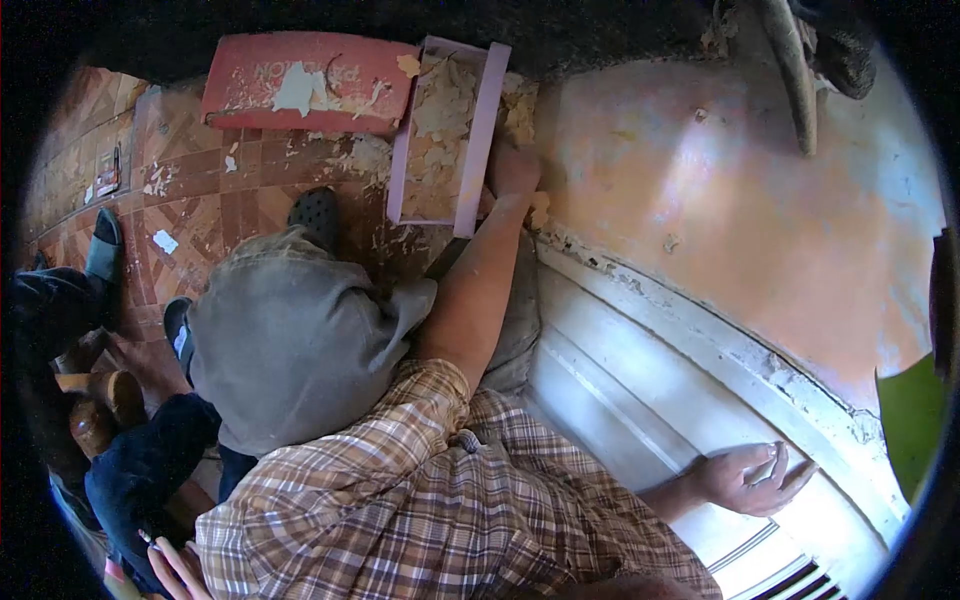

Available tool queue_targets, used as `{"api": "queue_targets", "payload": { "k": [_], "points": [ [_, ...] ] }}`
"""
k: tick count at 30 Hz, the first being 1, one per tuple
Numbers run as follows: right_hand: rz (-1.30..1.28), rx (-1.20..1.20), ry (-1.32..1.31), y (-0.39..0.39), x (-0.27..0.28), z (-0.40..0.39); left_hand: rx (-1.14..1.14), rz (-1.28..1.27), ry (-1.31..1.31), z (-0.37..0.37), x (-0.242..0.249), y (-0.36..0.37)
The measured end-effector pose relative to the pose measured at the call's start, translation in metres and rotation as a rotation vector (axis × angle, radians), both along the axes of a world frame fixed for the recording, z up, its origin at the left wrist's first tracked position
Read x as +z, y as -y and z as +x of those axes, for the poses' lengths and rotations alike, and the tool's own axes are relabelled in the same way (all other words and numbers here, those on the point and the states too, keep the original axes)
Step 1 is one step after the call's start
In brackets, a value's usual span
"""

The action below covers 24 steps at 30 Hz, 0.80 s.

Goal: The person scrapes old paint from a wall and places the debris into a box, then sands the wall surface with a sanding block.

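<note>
My left hand (515, 168) reaches forward to the right side of a pink-lilac open box (482, 140). Its fingers are hidden beside the box wall, so their grip does not show. Thin flakes and scraps (440, 125) fill much of the box. My right hand (758, 480) is at the lower right over a white panelled surface (610, 375), palm turned up, fingers apart and slightly curled, with nothing in it. A red lid (305, 85) with lettering and peeled scraps on it lies against the box's left side.
Flakes litter the brown patterned floor (215, 190). A peeling, stained wall surface (720, 220) fills the right, bordered by a chipped white ledge (720, 335). At left are another person's slippered foot (104, 245) and dark-clothed legs; fingers (175, 568) show at the lower left.
</note>
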State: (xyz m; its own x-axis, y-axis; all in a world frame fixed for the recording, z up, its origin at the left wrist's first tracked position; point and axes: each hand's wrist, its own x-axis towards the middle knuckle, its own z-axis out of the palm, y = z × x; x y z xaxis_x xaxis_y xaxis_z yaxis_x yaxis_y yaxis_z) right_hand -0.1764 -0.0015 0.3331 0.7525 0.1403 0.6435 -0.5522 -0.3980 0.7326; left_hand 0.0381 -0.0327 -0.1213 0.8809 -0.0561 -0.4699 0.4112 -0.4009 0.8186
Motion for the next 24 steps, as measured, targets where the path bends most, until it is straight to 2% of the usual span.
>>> {"api": "queue_targets", "payload": {
  "k": [1, 3, 6, 7, 9, 12, 13, 15, 16, 18, 19, 22, 24],
  "points": [
    [0.008, 0.012, 0.005, -0.001, -0.001, 0.002, -0.006, 0.009, -0.003, 0.007, 0.013, -0.013],
    [0.009, 0.010, 0.009, 0.000, -0.002, 0.001, -0.403, -0.096, -0.117, 0.032, 0.057, -0.046],
    [0.014, -0.023, 0.051, -0.004, -0.006, -0.002, -0.699, -0.127, -0.051, 0.028, 0.015, -0.022],
    [0.018, -0.009, 0.048, -0.003, -0.005, -0.003, -0.991, 0.048, 0.232, 0.036, 0.051, -0.036],
    [0.026, 0.001, 0.043, -0.001, -0.004, -0.004, -1.266, 0.236, 0.524, 0.039, 0.071, -0.039],
    [0.016, -0.019, 0.050, -0.003, -0.005, -0.003, -1.158, 0.108, 0.377, 0.023, 0.056, -0.004],
    [0.012, -0.014, 0.049, -0.001, -0.004, -0.002, -1.015, 0.112, 0.353, 0.015, 0.050, 0.005],
    [0.054, 0.025, -0.001, 0.001, 0.000, -0.004, -0.880, 0.115, 0.318, 0.005, 0.044, 0.012],
    [0.057, 0.023, -0.005, 0.002, 0.000, -0.004, -0.955, 0.036, 0.255, 0.015, 0.075, -0.004],
    [0.016, 0.010, -0.022, 0.002, 0.001, -0.004, -1.036, -0.041, 0.184, 0.009, 0.082, -0.007],
    [0.017, 0.009, -0.019, 0.002, 0.000, -0.003, -0.986, -0.023, 0.265, 0.000, 0.077, -0.002],
    [0.029, 0.049, -0.062, 0.004, 0.003, -0.002, -0.886, -0.057, 0.295, -0.016, 0.084, -0.004],
    [0.005, 0.046, -0.078, 0.003, 0.003, -0.003, -0.767, -0.014, 0.150, -0.018, 0.096, -0.009]
  ]
}}
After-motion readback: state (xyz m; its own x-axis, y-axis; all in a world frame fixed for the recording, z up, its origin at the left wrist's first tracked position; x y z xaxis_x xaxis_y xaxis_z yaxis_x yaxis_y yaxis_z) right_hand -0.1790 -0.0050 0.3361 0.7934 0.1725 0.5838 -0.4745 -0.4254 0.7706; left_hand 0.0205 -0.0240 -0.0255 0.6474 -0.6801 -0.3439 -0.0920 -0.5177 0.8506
